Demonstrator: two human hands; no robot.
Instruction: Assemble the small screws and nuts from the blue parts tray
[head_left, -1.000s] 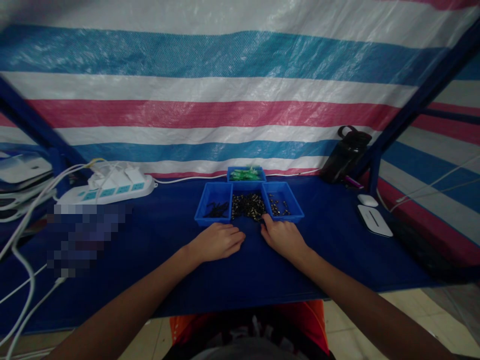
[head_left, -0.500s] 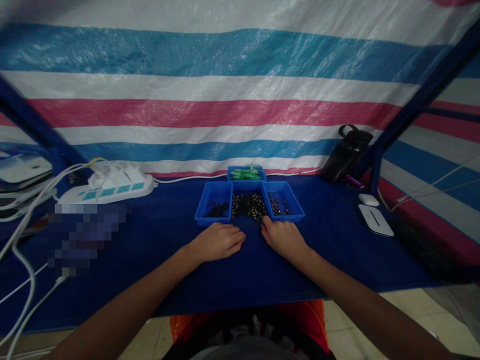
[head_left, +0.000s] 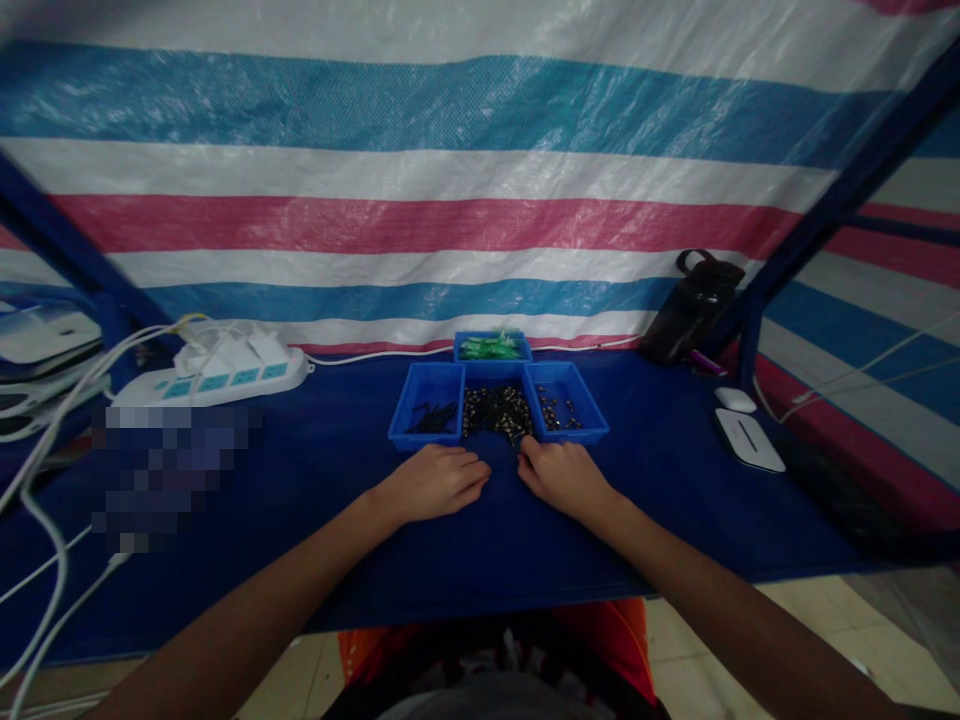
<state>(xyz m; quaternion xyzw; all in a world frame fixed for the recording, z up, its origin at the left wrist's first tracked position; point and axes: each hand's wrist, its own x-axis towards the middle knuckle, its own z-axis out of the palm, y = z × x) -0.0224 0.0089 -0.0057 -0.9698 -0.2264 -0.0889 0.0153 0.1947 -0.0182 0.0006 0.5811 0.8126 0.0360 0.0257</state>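
My left hand (head_left: 435, 483) rests on the blue tabletop in front of the left blue bin (head_left: 396, 425). Its fingers are together and curled down; whatever lies under them is hidden. My right hand (head_left: 564, 474) is at the front edge of a pile of small black and brass-coloured parts (head_left: 496, 408). Its thumb and fingers are closed, and anything between them is too small to make out. Dark thin pieces (head_left: 435, 418) lie in the left bin. The right blue bin (head_left: 592, 425) holds small shiny metal pieces (head_left: 559, 415).
Behind the pile stands a blue bin with green pieces (head_left: 491, 346). A white power strip (head_left: 217, 383) with plugs and cables is at the left. At the right are a black bottle (head_left: 690, 310), a white box (head_left: 750, 440) and a small white case (head_left: 735, 400). A striped tarp (head_left: 450, 225) hangs behind.
My right hand has shifted slightly left and down at the pile's front edge. My left hand stays in place. The whole view has moved very slightly.
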